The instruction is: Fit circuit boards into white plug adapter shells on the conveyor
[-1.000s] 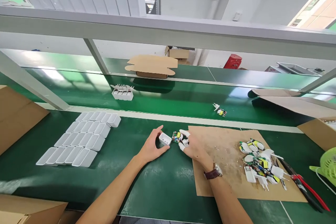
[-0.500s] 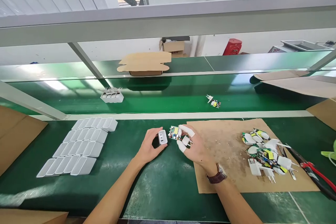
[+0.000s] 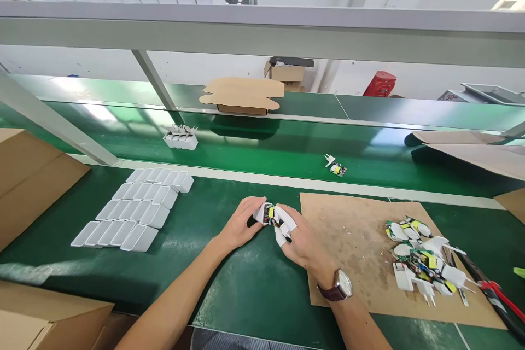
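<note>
My left hand [image 3: 243,223] is closed around a small white charger housing [image 3: 260,213]. Thumb and fingers of my right hand [image 3: 301,238], covered with white finger cots, grip a charger circuit board [image 3: 270,214] with a white plug part hanging near the palm. The board's left end is at the housing's open side and seems partly inside it; how deep, I cannot tell. Right of my hands, a pile of similar circuit boards with white plugs [image 3: 422,262] lies on a brown cardboard sheet [image 3: 348,262].
Rows of white housings [image 3: 139,235] lie at left on the green table. On the green belt stand a white holder with plugs [image 3: 180,138] and a loose board with plug [image 3: 336,168]. Red-handled pliers [image 3: 498,295] lie at far right. Cardboard boxes [image 3: 36,186] flank the left side.
My hands have come together, bringing the circuit board to the housing. The housing has turned so its open end faces the board. The camera view has shifted and tilted slightly.
</note>
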The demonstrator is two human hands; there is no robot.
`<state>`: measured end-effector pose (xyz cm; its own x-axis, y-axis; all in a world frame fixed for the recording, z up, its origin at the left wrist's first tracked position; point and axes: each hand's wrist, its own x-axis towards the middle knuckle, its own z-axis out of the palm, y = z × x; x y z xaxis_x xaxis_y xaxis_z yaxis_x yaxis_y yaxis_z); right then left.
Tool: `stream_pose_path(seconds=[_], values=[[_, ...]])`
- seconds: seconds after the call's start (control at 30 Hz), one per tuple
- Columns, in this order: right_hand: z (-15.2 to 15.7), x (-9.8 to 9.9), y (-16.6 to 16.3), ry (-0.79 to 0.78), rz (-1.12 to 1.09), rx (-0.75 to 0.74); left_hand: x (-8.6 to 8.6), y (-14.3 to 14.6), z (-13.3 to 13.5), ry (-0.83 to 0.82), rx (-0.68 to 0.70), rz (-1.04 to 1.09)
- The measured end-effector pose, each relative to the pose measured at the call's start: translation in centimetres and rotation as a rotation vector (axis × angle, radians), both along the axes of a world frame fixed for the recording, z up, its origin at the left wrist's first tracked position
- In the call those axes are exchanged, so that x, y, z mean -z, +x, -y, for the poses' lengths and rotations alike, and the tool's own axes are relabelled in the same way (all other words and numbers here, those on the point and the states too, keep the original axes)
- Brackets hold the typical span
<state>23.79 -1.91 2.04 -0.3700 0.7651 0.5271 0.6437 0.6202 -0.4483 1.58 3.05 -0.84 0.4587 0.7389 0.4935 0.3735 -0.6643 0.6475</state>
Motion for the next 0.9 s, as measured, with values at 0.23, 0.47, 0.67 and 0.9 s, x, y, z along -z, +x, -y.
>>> stream_pose_path(seconds=[0.23, 0.47, 0.67, 0.9], values=[[0.23, 0.03, 0.06, -0.016, 0.046, 0.012, -0.05, 0.10, 0.04, 0.030, 0.000, -0.005], [0.18, 0.11, 0.20, -0.033, 0.063, 0.004, -0.06, 0.21, 0.02, 0.029, 0.001, -0.007], [0.08, 0.37, 0.32, -0.059, 0.035, -0.002, -0.04, 0.19, -0.07, 0.013, 0.005, -0.014], [0.11, 0.60, 0.29, -0.068, 0.024, -0.001, 0.22, 0.14, -0.25, 0.002, 0.007, 0.015]])
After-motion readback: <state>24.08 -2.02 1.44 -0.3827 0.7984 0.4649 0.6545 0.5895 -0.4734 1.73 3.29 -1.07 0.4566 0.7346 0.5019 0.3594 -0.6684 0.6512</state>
